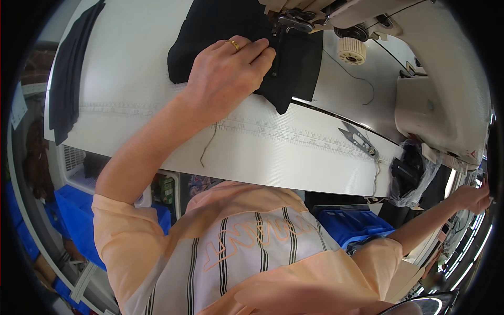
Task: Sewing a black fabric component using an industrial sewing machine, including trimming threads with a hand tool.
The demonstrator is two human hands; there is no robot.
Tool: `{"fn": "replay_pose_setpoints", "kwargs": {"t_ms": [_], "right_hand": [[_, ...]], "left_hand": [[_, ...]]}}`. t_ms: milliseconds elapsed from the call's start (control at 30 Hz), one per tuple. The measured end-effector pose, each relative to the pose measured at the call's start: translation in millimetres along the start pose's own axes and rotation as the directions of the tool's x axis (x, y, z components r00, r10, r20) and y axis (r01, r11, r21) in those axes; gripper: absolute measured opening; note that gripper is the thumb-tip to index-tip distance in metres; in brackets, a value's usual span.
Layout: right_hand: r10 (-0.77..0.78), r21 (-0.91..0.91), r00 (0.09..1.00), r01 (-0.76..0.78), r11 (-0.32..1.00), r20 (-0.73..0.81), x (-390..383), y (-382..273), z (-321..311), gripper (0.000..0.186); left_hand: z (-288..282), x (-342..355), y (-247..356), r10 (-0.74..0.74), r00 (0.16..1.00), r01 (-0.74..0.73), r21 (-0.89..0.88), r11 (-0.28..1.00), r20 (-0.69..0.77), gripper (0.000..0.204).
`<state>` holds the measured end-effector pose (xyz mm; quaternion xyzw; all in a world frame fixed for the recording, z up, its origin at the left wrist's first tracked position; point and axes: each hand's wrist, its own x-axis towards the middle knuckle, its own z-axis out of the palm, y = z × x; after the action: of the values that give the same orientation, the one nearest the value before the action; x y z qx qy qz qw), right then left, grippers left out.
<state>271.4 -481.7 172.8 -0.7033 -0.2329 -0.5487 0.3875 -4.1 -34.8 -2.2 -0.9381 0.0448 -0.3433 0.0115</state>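
Observation:
Under the presser foot of a sewing machine (287, 23) lies a piece of black cloth (220, 26), spread on the white table. My left hand (231, 68), with a ring on one finger, rests on this cloth just left of the foot. Its fingers are bent and pressed together on the fabric; the fingertips are partly hidden. Far out at the right edge, my right hand (471, 198) is raised beyond the machine head. Those fingers are curled in, and what they hold, if anything, is lost in the dark rim.
A stack of black cloth pieces (73, 73) lies at the table's left end. Thread snips (359, 140) sit on the printed ruler near the front edge. At the right corner hangs a clear bag (412, 173) with dark contents. Blue bins (352, 226) stand below the table.

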Motion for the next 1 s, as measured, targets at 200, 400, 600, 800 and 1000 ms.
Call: {"fn": "replay_pose_setpoints", "kwargs": {"t_ms": [200, 400, 600, 800, 1000], "right_hand": [[-0.471, 0.502, 0.304, -0.025, 0.865, 0.828, -172.9, -202.7, 108.8, 0.033], [-0.578, 0.549, 0.26, 0.18, 0.816, 0.774, -220.6, -220.1, 166.5, 0.045], [-0.552, 0.526, 0.259, 0.167, 0.834, 0.793, -218.5, -222.8, 163.1, 0.045], [-0.565, 0.545, 0.262, 0.154, 0.824, 0.782, -217.8, -221.6, 166.1, 0.043], [-0.569, 0.569, 0.433, 0.145, 0.81, 0.7, -182.2, -214.9, 114.0, 0.044]], "left_hand": [[-2.5, -2.4, 2.7, -0.041, 0.997, 0.041, -0.01, 0.999, 0.065, 0.035], [0.2, -1.2, -0.6, 0.011, 1.0, -0.011, -0.003, 1.0, 0.007, 0.029], [-1.0, 0.7, 0.8, 0.008, 1.0, -0.008, -0.009, 1.0, -0.004, 0.028], [1.8, -3.5, 0.6, 0.014, 1.0, -0.014, 0.016, 1.0, -0.003, 0.026], [-5.0, -4.6, -0.5, -0.029, 0.994, 0.032, -0.024, 0.999, 0.108, 0.036]]}}
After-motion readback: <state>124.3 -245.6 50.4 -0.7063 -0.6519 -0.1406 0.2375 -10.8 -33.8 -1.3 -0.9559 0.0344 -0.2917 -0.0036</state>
